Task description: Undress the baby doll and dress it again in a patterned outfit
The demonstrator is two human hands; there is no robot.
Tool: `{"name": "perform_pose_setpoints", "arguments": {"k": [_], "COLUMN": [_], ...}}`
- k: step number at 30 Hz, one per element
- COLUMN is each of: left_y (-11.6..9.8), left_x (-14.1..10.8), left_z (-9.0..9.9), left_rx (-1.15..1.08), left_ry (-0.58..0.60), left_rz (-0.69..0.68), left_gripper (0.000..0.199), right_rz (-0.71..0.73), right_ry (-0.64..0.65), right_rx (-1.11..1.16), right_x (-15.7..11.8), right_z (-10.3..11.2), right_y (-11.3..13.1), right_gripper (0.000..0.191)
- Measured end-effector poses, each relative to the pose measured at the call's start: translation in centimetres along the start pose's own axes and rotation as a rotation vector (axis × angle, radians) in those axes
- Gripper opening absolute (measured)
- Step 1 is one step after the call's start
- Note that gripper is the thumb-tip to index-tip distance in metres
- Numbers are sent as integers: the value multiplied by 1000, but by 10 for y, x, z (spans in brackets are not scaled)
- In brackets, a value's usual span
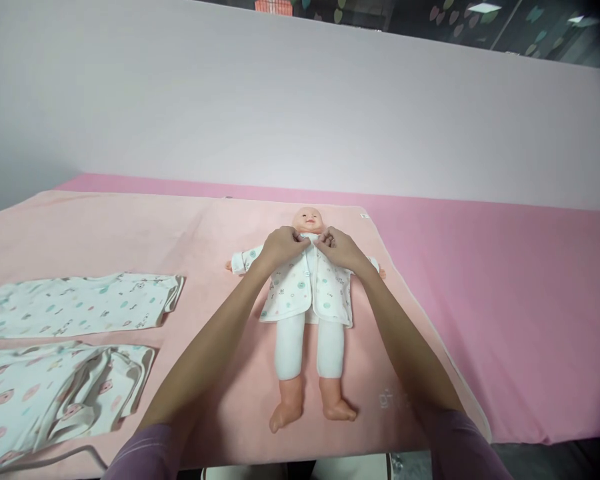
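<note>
A baby doll (309, 219) lies on its back on a peach mat, head away from me and feet toward me. It wears a white baby jacket (289, 293) with small printed figures, its front edges parted below the chest, and white leggings (290, 347). At the neckline my left hand (284, 245) pinches the jacket's left-side edge. Opposite it, my right hand (341, 247) pinches the other front edge, a short gap away. The fingertips partly hide the collar, so any fastener there is not visible.
Folded printed baby clothes (80, 303) lie at the left, with a second, rumpled garment (65, 393) nearer me. The peach mat (220, 413) covers a pink table surface (505, 300). A grey-white wall panel (300, 107) rises behind. A grey cord (75, 451) runs along the lower left.
</note>
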State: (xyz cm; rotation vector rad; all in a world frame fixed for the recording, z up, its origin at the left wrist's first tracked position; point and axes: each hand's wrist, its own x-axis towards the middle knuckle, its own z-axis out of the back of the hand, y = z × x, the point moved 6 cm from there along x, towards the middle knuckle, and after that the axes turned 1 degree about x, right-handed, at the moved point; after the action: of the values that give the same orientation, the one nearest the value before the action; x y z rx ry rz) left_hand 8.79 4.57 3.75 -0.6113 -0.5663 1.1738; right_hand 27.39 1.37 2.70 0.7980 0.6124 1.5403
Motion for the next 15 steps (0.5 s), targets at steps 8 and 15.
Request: {"name": "perform_pose_setpoints", "arguments": {"k": [8,15], "left_y": [-14,-6], "left_x": [-3,-12], "left_z": [-10,4], "left_rx": [-96,23], "left_ry": [18,1], "left_rz": [-69,14], "left_gripper": [31,39], "right_rz": [41,-14], "right_ry": [8,89], "right_rx": [21,-183], "right_x": [1,-24], "right_z": [-6,5], "right_y": [1,23], "right_gripper": [20,21]}}
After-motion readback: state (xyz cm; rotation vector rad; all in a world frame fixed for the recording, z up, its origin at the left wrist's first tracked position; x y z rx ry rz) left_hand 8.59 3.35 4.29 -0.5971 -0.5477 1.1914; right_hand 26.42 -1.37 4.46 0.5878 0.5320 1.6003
